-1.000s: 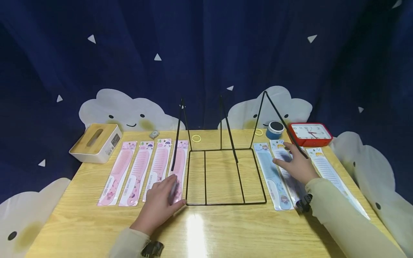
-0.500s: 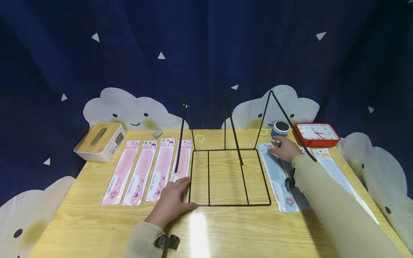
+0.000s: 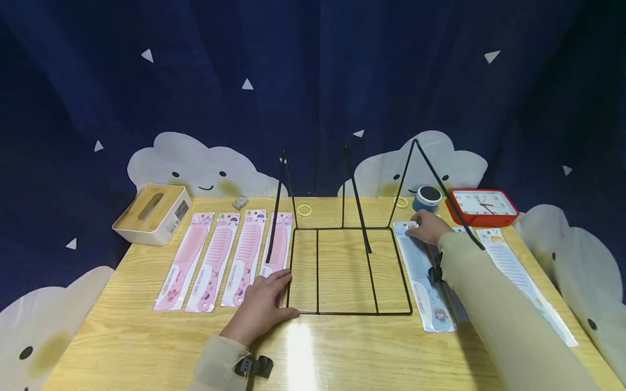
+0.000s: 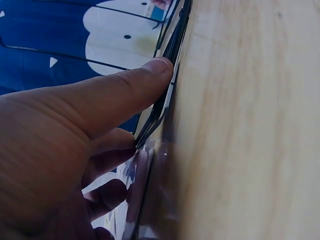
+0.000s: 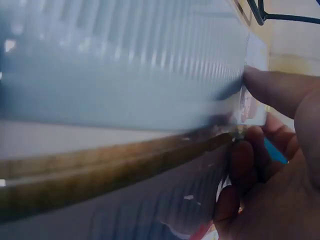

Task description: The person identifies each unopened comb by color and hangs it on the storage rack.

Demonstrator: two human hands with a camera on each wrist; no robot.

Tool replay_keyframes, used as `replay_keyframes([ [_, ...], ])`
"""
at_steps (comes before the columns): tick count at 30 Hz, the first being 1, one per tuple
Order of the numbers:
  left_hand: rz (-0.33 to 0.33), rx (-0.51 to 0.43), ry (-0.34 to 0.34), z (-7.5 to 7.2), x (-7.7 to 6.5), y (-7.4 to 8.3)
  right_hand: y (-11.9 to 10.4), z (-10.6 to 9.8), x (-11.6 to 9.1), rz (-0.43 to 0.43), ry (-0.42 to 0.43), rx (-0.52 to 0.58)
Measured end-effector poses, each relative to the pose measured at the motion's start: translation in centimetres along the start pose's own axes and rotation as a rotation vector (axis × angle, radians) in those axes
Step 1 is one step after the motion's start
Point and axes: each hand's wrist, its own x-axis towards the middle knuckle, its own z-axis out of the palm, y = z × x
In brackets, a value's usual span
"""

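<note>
My left hand (image 3: 261, 304) holds the front left corner of a black wire rack (image 3: 349, 313). In the left wrist view, the thumb (image 4: 150, 70) lies on the wire with the fingers curled below it. A packaged pink comb (image 3: 282, 244) lies partly under this hand. At the rack's right, my right hand (image 3: 429, 227) pinches the top end of a packaged blue comb (image 3: 421, 274). The right wrist view shows its thumb (image 5: 277, 90) on the pack's upper face, the other fingers at its edge. Another packaged comb (image 5: 135, 215) is largely hidden under the right arm.
More packaged pink combs (image 3: 191, 247) lie in a row left of the rack. A pale packaged comb (image 3: 511, 263) lies far right. Along the back are a tissue box (image 3: 158, 214), a small grey device (image 3: 240, 202), yellow rings (image 3: 304, 210), a blue speaker (image 3: 426, 200) and a red clock (image 3: 484, 206).
My right hand has moved left from the neighbouring pack to the blue comb, which has slid slightly toward me. The left hand has shifted slightly right onto the rack's corner.
</note>
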Motion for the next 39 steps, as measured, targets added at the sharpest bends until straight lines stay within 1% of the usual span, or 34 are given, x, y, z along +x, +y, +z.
replay_keyframes([
  [2, 0.005, 0.01, -0.004, -0.1, 0.0, 0.1, 0.2, 0.2, -0.2, -0.002, 0.045, 0.037],
  [6, 0.012, 0.022, -0.008, -0.4, 0.0, 0.2, 0.8, 0.7, -0.6, -0.019, 0.161, 0.122],
  [9, 0.006, 0.019, -0.023, -0.3, -0.1, 0.3, 0.8, 0.8, -1.4, -0.029, 0.232, 0.197],
  [11, 0.006, 0.022, -0.027, -0.2, 0.0, 0.3, 0.4, 0.5, -2.3, -0.03, 0.27, 0.243],
  [14, 0.006, 0.024, -0.033, -0.1, 0.0, 0.4, -1.0, -0.6, -4.0, -0.047, 0.315, 0.328],
  [15, 0.007, 0.027, -0.034, -0.1, 0.0, 0.4, -1.6, -1.0, -4.6, -0.057, 0.321, 0.378],
  [18, 0.005, 0.029, -0.034, -0.1, 0.1, 0.4, -4.1, -2.1, -7.1, -0.096, 0.301, 0.55],
  [20, 0.001, 0.027, -0.036, -0.2, 0.0, 0.5, -6.1, -2.4, -9.1, -0.124, 0.288, 0.622],
  [23, -0.005, 0.037, -0.033, -0.3, 0.0, 0.4, -9.1, -2.4, -12.7, -0.233, 0.327, 0.638],
  [24, -0.007, 0.042, -0.032, -0.3, 0.0, 0.4, -10.2, -2.2, -13.9, -0.291, 0.354, 0.632],
  [27, -0.01, 0.055, -0.03, -0.4, 0.0, 0.4, -13.0, -1.6, -17.1, -0.51, 0.407, 0.678],
  [31, -0.002, 0.051, -0.031, -0.5, -0.1, 0.5, -16.0, -0.9, -20.6, -0.804, 0.401, 0.762],
  [32, 0.002, 0.05, -0.032, -0.5, -0.1, 0.5, -16.6, -0.8, -21.2, -0.856, 0.405, 0.77],
  [34, 0.009, 0.05, -0.03, -0.5, 0.0, 0.5, -17.5, -0.7, -22.2, -0.941, 0.408, 0.808],
  [36, 0.011, 0.055, -0.028, -0.4, 0.0, 0.5, -18.3, -0.7, -22.6, -0.981, 0.418, 0.848],
  [37, 0.01, 0.058, -0.027, -0.4, 0.0, 0.5, -18.6, -0.7, -22.7, -0.986, 0.429, 0.862],
  [39, 0.005, 0.059, -0.028, -0.4, 0.0, 0.6, -19.0, -0.7, -22.8, -0.958, 0.455, 0.869],
])
